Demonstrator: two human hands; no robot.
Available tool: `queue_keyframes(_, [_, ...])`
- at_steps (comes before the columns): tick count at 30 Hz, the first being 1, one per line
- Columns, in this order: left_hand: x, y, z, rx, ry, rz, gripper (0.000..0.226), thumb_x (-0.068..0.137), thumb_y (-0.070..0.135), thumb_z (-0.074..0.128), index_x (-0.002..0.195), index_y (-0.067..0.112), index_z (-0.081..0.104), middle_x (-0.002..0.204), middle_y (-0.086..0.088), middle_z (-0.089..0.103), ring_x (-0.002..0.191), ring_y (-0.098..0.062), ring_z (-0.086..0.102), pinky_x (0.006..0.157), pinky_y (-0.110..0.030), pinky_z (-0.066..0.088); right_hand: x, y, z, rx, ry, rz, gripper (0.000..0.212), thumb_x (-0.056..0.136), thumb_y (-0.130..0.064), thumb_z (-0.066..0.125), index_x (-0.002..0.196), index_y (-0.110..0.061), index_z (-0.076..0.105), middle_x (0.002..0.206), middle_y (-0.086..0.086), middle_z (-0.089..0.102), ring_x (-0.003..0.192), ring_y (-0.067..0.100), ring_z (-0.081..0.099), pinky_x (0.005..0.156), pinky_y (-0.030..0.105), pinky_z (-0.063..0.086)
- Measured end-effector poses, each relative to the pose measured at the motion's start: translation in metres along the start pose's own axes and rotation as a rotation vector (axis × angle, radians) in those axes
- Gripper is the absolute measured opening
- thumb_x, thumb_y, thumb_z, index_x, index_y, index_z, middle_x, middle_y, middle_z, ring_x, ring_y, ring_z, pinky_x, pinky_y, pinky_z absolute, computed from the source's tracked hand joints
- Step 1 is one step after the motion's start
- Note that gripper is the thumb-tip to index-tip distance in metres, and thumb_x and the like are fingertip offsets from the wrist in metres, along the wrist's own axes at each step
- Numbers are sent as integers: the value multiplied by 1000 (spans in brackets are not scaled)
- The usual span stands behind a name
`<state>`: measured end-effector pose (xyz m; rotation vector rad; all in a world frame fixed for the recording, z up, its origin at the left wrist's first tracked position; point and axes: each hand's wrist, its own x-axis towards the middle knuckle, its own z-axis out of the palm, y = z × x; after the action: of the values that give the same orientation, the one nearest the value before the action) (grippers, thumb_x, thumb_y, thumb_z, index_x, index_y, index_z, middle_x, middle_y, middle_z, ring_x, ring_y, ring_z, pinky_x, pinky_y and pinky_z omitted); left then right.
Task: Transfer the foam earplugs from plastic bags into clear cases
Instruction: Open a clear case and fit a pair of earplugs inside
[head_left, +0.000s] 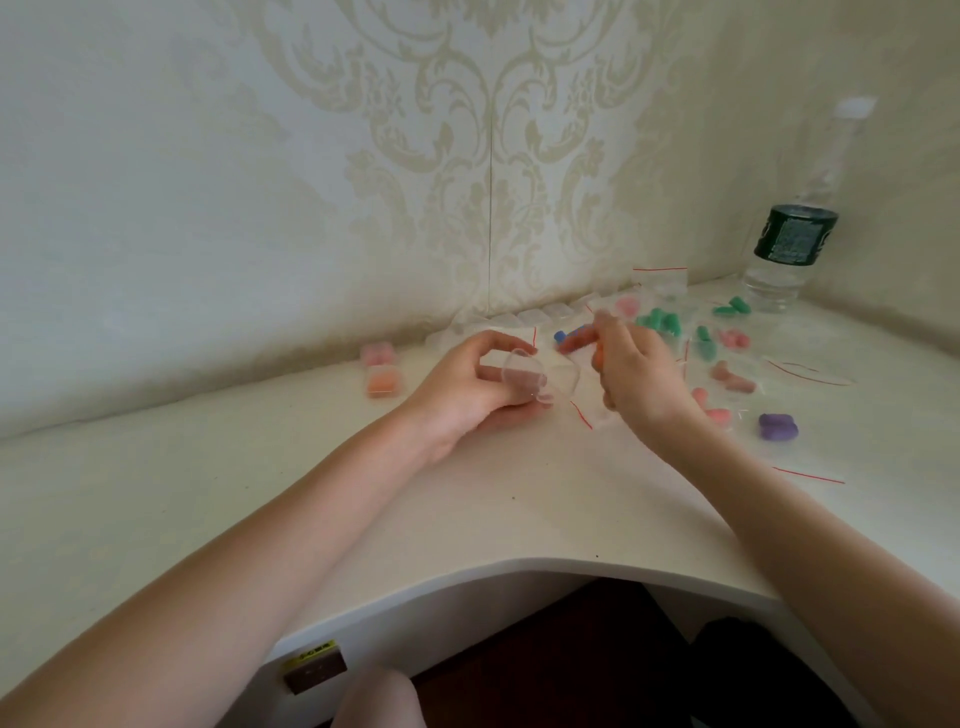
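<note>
**A:** ok so what's the layout? Big stuff first pls.

**B:** White desk (260, 519) fills the lower frame, its curved cutout edge at bottom centre. Water bottle (789, 249) stands upper right, tucked in the corner, probably just to keep it clear. The bagged earplugs (670, 322) are scattered right of centre, and two filled cases (382, 371) sit left of centre near the wall. Looks like a to-do side and a done side.

**A:** and the hands?

**B:** Left hand (467, 389) has fingers curled round an open clear case (524, 374), tipped toward the other hand, I'd guess for easy loading. Right hand (639, 374) pinches something orange, likely an earplug, though it's blurry, so not 100% sure.

**A:** room to move?

**B:** Plenty of bare desk at lower left. The right side's crowded, and loose empty bags (800, 369) lie near that edge.
</note>
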<state>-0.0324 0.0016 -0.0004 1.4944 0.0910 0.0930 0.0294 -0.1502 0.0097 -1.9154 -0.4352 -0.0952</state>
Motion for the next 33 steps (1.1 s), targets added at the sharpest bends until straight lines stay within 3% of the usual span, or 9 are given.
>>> queue_keyframes(3, [0, -2, 1, 32, 2, -9, 28, 83, -10, 63, 102, 10, 60, 78, -9, 70, 77, -26, 70, 70, -27, 59, -3, -5, 0, 128, -66, -99, 39, 98, -9, 28, 114, -20, 62, 53, -19, 42, 54, -1, 40, 65, 20, 33])
queue_keyframes(6, [-1, -2, 3, 91, 28, 8, 32, 79, -11, 67, 104, 8, 60, 81, -13, 70, 78, -28, 70, 67, -25, 58, -6, -5, 2, 63, -155, -216, 38, 100, -9, 36, 133, -22, 50, 71, -13, 46, 61, -2, 45, 70, 15, 38])
queue_keyframes(9, [-2, 0, 3, 205, 60, 35, 37, 73, -5, 75, 102, 15, 62, 86, -8, 73, 79, -22, 70, 70, -24, 58, -7, -4, 7, 72, -180, -243, 31, 95, -8, 52, 122, -24, 51, 81, -9, 58, 73, 2, 58, 70, 17, 43])
queue_keyframes(12, [-4, 2, 2, 291, 83, 72, 39, 71, 5, 80, 101, 22, 63, 88, 0, 75, 78, -11, 70, 69, -18, 53, -8, -4, 6, 136, -89, -133, 25, 84, -16, 71, 100, -17, 52, 80, -5, 71, 76, 12, 66, 69, 34, 50])
queue_keyframes(19, [-5, -1, 6, 237, 83, 65, 40, 71, 2, 80, 105, 12, 60, 88, 0, 74, 72, -11, 69, 67, -17, 54, -11, -8, 5, 136, -64, -107, 15, 75, -11, 79, 82, -14, 66, 79, 10, 71, 62, 16, 60, 59, 40, 48])
queue_keyframes(22, [-7, -1, 8, 202, 93, 65, 42, 71, -5, 78, 105, 7, 58, 86, -8, 72, 65, -20, 67, 59, -28, 57, -13, -9, 6, 88, -70, -160, 14, 73, -8, 79, 80, -14, 68, 77, 2, 70, 69, 13, 65, 67, 28, 52])
queue_keyframes(24, [-7, -1, 10, 251, 111, 93, 41, 70, -3, 79, 103, 8, 57, 82, -9, 72, 60, -18, 66, 54, -26, 53, -14, -9, 7, 56, -74, -197, 15, 72, -7, 79, 80, -15, 69, 73, -6, 69, 73, 10, 66, 70, 21, 53])
queue_keyframes(29, [-4, -4, 10, 268, 119, 122, 41, 70, 5, 80, 103, 11, 56, 84, -3, 75, 79, -13, 71, 80, -24, 53, -13, -6, 8, -39, -65, -284, 23, 72, -14, 81, 89, -18, 66, 79, -10, 68, 77, 4, 62, 73, 17, 48])
queue_keyframes(33, [-3, -5, 10, 157, 108, 93, 34, 76, 1, 74, 102, 12, 57, 84, -5, 75, 84, -14, 71, 88, -27, 52, -12, -4, 8, -104, -45, -339, 15, 73, -17, 80, 79, -15, 67, 76, -11, 67, 75, 2, 59, 70, 11, 42])
